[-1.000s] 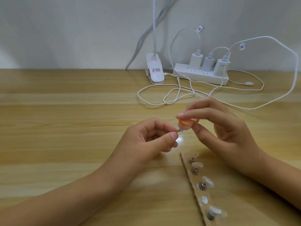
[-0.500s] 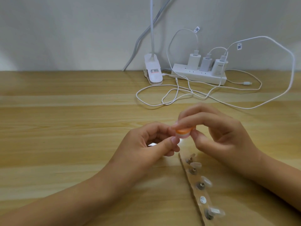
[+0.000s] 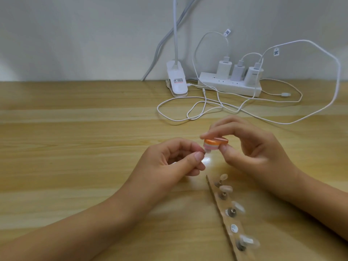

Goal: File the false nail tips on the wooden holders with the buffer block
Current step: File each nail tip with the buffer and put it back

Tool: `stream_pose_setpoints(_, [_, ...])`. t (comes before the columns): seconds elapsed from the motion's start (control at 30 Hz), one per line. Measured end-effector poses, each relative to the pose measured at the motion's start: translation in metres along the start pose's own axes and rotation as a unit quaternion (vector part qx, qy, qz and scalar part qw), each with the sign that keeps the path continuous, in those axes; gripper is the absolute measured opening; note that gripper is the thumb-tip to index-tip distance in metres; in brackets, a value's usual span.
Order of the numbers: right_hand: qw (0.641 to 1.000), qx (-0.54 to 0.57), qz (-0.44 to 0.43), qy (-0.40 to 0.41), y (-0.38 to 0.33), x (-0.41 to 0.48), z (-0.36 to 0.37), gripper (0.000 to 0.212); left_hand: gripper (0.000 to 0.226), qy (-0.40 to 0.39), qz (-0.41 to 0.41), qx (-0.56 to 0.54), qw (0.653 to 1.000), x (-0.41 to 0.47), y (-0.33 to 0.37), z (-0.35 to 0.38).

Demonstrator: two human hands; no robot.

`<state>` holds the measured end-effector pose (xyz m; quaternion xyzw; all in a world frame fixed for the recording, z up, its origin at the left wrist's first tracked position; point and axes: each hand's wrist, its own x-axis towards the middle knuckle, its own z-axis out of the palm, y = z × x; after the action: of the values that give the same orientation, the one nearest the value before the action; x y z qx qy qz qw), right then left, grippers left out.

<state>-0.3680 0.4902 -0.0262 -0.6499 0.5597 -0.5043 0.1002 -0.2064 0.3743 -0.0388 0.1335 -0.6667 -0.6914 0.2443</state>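
Bare table (image 3: 75, 129) on the far left, nothing on it there; left hand (image 3: 169, 162) comes in from lower left, fingers curled, thumb and forefinger pinching a small nail tip (image 3: 263, 152) on its peg, too small and blurred to see the peg clearly; the tip is held up off the table, touching the underside of the buffer block (image 3: 272, 144); block is orange on top, pink below, held roughly flat; right hand (image 3: 254, 147) pinches it between forefinger on top and thumb underneath, other fingers loosely curled; below the hands a holder strip (image 3: 224, 210) lies on the table running toward the near edge, with four more tips on pegs and one bare white spot (image 3: 234, 227), likely where the held tip belongs; at the back a clip lamp (image 3: 177, 81), then a power strip (image 3: 229, 85) with three chargers, white cables (image 3: 207, 108) looped in front; step looks like filing one tip held in the fingers, mid-task, others not yet picked up; next move calls for short light strokes with the block while the left pinch keeps the tip steady, since it is tiny and could twist or slip out
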Motion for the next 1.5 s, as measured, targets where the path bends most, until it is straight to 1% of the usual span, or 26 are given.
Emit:
stream_pose_setpoints(0.1, [1.0, -0.015, -0.02, -0.015, -0.001, 0.001, 0.003, 0.022, 0.018, 0.001, 0.003, 0.012, 1.0, 0.001, 0.0, 0.0])
stream_pose_setpoints(0.17, [1.0, -0.023, 0.004, 0.004, 0.002, 0.001, 0.0, 0.026, 0.014, 0.005, -0.004, -0.003, 1.0, 0.001, -0.001, -0.001])
stream_pose_setpoints(0.23, [0.999, -0.022, 0.009, 0.03, 0.002, 0.003, -0.002, 0.024, 0.011, 0.008, -0.003, -0.012, 1.0, 0.001, 0.0, -0.001])
stream_pose_setpoints(0.33, [0.998, -0.033, -0.046, 0.034, -0.001, -0.001, 0.005, 0.025, 0.012, 0.008, 0.003, -0.003, 1.0, 0.002, -0.001, -0.002])
stream_pose_setpoints(0.37, [0.998, -0.043, -0.044, 0.028, 0.001, 0.0, 0.004, 0.025, 0.009, 0.007, 0.003, 0.003, 1.0, 0.002, -0.001, -0.002])
stream_pose_setpoints(0.47, [0.997, -0.049, 0.047, 0.041, 0.011, 0.003, -0.006, 0.027, 0.008, 0.008, 0.006, 0.009, 1.0, 0.001, -0.002, -0.002])
stream_pose_setpoints(0.5, [0.997, -0.037, 0.051, 0.049, 0.011, 0.003, -0.008, 0.026, 0.008, 0.007, 0.009, 0.011, 1.0, 0.001, -0.003, -0.002])
stream_pose_setpoints(0.53, [0.998, -0.031, 0.031, 0.049, 0.009, 0.003, -0.007, 0.024, 0.007, 0.006, 0.011, 0.014, 1.0, 0.001, -0.002, -0.002])
stream_pose_setpoints(0.6, [0.999, -0.04, -0.027, 0.012, 0.002, 0.001, -0.001, 0.023, 0.008, 0.007, 0.016, 0.024, 1.0, 0.002, -0.002, -0.002])
stream_pose_setpoints(0.63, [0.999, -0.045, -0.026, -0.004, 0.002, 0.002, -0.001, 0.023, 0.01, 0.008, 0.014, 0.03, 0.999, 0.002, -0.003, -0.002])
stream_pose_setpoints(0.67, [0.999, -0.045, 0.002, -0.006, 0.004, 0.003, -0.003, 0.023, 0.009, 0.009, 0.011, 0.035, 0.999, 0.002, -0.004, -0.003])
stream_pose_setpoints(0.73, [0.998, -0.024, 0.06, 0.028, 0.006, 0.006, -0.011, 0.025, 0.006, 0.009, 0.012, 0.051, 0.999, 0.001, -0.004, -0.003])
stream_pose_setpoints(0.8, [0.999, -0.006, 0.038, 0.033, 0.001, 0.006, -0.012, 0.021, 0.007, 0.008, 0.02, 0.064, 0.998, 0.002, -0.005, -0.003])
stream_pose_setpoints(0.87, [0.999, -0.036, -0.005, 0.0, -0.003, 0.004, -0.005, 0.021, 0.007, 0.013, 0.019, 0.066, 0.998, 0.002, -0.006, -0.003])
stream_pose_setpoints(0.9, [0.998, -0.054, 0.009, -0.007, 0.0, 0.004, -0.004, 0.021, 0.007, 0.012, 0.016, 0.066, 0.998, 0.003, -0.006, -0.003])
stream_pose_setpoints(0.93, [0.997, -0.051, 0.051, -0.005, 0.003, 0.006, -0.005, 0.022, 0.006, 0.008, 0.015, 0.064, 0.998, 0.003, -0.006, -0.003])
stream_pose_setpoints(0.97, [0.995, -0.043, 0.089, 0.009, 0.005, 0.007, -0.006, 0.024, 0.004, 0.001, 0.015, 0.056, 0.998, 0.002, -0.005, -0.002])
stream_pose_setpoints(1.0, [0.994, -0.034, 0.098, 0.024, 0.004, 0.007, -0.007, 0.025, 0.003, -0.007, 0.016, 0.04, 0.999, 0.002, -0.003, -0.001])
stream_pose_setpoints(1.07, [0.998, -0.033, 0.024, 0.037, -0.003, 0.005, -0.005, 0.025, 0.007, -0.019, 0.008, -0.008, 1.0, 0.002, 0.0, 0.0])
stream_pose_setpoints(1.13, [0.996, -0.071, -0.053, 0.015, -0.005, 0.001, 0.001, 0.029, 0.015, -0.022, -0.007, -0.043, 0.999, 0.001, 0.003, 0.0])
stream_pose_setpoints(1.2, [0.993, -0.107, -0.035, 0.022, 0.003, 0.003, -0.001, 0.03, 0.014, -0.014, -0.016, -0.058, 0.998, 0.001, 0.003, 0.0])
stream_pose_setpoints(1.27, [0.991, -0.109, -0.017, 0.07, 0.006, 0.004, -0.003, 0.029, 0.012, -0.002, -0.019, -0.07, 0.997, 0.001, 0.004, 0.0])
stream_pose_setpoints(1.33, [0.988, -0.12, -0.073, 0.069, 0.003, 0.002, 0.0, 0.028, 0.011, 0.004, -0.017, -0.07, 0.997, 0.001, 0.004, 0.0])
stream_pose_setpoints(1.4, [0.977, -0.178, -0.113, 0.037, 0.005, 0.002, 0.002, 0.03, 0.008, 0.007, -0.016, -0.068, 0.998, 0.001, 0.002, 0.0])
stream_pose_setpoints(1.43, [0.973, -0.202, -0.109, 0.035, 0.008, 0.003, 0.001, 0.032, 0.007, 0.011, -0.018, -0.07, 0.997, 0.001, 0.002, 0.0])
stream_pose_setpoints(1.5, [0.972, -0.208, -0.091, 0.056, 0.01, 0.004, -0.002, 0.033, 0.014, 0.017, -0.018, -0.067, 0.997, 0.001, 0.002, -0.001])
